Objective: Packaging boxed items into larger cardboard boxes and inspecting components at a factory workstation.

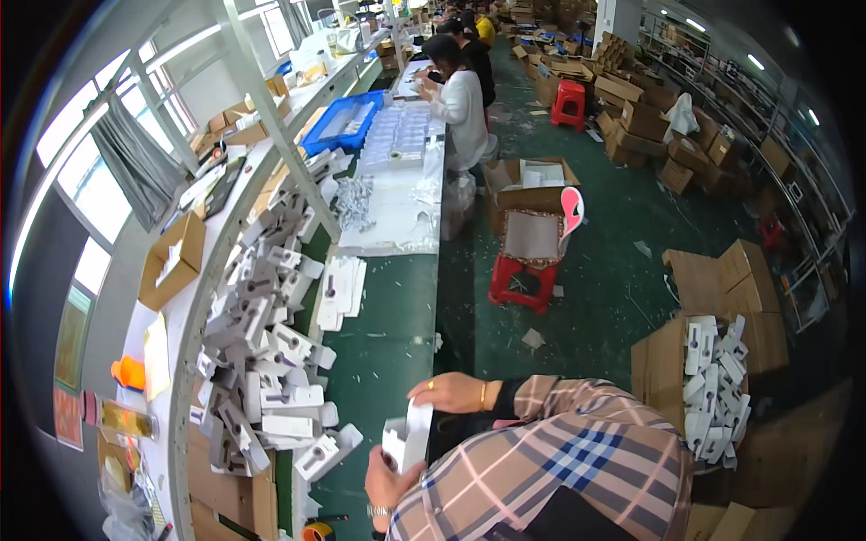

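Cardboard carton [657, 362] at the right stood with flaps spread, filled with a jumble of small white boxes [714, 388]. Farther up the floor, a second carton [498, 207] behind a red stool [532, 287] held white pieces. On the bench, a blue tray [319, 139] carried pale, flat items, and on the left-hand shelf a smaller open carton [192, 239] had white pieces inside.

Smallest of these containers was the white box [395, 440] between the two hands, over the near part of the bench, one flap raised. The left hand [392, 482] curled its fingers around the near end. The right hand [454, 394] had its fingers bent together at the raised flap's top; whether the thumb pinched from behind could not be told.

Green floor [613, 270] ran wide between the stool and the right-hand carton. On the green bench [383, 338], a bare strip lay between the long straight edge on the right and a heap of white boxes [271, 361] on the left. Above that strip's left side lay flat white pieces [341, 293], side by side.
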Demonstrator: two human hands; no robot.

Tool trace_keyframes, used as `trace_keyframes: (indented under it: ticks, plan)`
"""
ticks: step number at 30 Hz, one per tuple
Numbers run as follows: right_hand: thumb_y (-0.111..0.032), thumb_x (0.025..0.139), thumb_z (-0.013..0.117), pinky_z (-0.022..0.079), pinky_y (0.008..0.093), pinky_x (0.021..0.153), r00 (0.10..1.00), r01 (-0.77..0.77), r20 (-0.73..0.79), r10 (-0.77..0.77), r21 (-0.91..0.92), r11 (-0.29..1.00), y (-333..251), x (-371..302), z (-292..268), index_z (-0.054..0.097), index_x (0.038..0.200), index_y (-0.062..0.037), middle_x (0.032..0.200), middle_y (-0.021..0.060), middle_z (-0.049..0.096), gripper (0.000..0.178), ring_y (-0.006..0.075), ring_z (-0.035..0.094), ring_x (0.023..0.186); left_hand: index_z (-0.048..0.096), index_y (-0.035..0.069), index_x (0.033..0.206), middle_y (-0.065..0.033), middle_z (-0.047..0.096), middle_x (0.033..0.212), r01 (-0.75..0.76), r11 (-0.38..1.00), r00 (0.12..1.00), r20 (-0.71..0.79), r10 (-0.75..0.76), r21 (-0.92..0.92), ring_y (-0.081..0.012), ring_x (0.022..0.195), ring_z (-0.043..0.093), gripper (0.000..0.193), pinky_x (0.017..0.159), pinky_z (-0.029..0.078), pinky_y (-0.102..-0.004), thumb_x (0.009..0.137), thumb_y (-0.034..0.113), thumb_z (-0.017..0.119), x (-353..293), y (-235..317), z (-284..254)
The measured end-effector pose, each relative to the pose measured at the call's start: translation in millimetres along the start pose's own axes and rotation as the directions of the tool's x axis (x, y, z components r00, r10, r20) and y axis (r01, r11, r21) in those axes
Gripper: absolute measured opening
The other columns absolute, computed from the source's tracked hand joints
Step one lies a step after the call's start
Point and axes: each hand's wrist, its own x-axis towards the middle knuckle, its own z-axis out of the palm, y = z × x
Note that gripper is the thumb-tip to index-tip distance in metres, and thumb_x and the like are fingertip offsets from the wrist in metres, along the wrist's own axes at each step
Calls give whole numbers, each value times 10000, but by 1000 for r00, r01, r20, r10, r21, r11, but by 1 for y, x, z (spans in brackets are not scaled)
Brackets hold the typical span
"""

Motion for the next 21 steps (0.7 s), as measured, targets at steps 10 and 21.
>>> trace_keyframes:
  ticks: [10,21]
  plan:
    - [-28,866,653,545,392,889,948,-313,-119,296,-168,935,-36,-110,-87,726,1069,-87,1128,117,686,223,322,658,1055,637,35,1236,-191,683,1170,-344,902,909,149,390,-262,-395,1066,650,570,921,535,-428,825,388,813,47,23,69]
    - [-83,935,646,526,425,788,872,-459,21,489,-312,832,61,-201,-162,701,1019,-29,974,172,686,114,368,652,921,711,64,1103,-176,672,1146,390,908,821,-505,-268,151,-383,1065,638,384,934,522,-458,820,307,801,87,-130,88]
